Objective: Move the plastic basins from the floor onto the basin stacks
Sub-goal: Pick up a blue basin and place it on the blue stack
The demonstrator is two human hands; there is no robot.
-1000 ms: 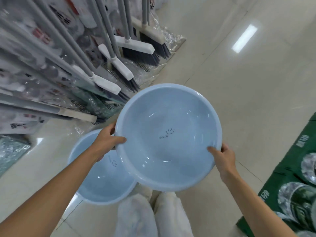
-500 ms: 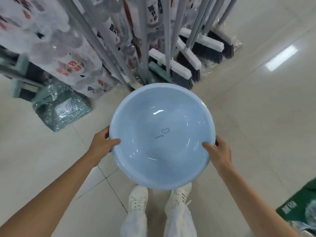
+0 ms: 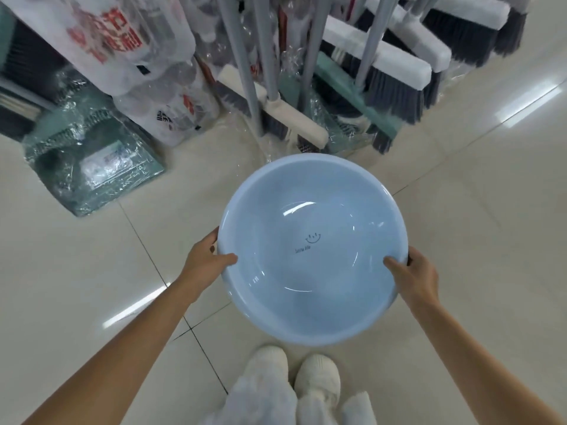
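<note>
A round light-blue plastic basin (image 3: 313, 216) with a small smiley mark inside hangs level in front of me, above the tiled floor. My left hand (image 3: 205, 262) grips its left rim, thumb inside the bowl. My right hand (image 3: 412, 276) grips the right rim the same way. No basin stack and no other basin is in view.
Brooms (image 3: 395, 69) with grey handles and plastic-wrapped goods (image 3: 92, 154) stand along the far side on the floor. White printed bags (image 3: 144, 65) lean at the upper left. My white shoes (image 3: 317, 378) are below the basin on the pale tiled floor (image 3: 475, 240).
I have turned left with the basin held in both hands. The second blue basin on the floor and the green packs at the right have left the view; the brooms shifted right.
</note>
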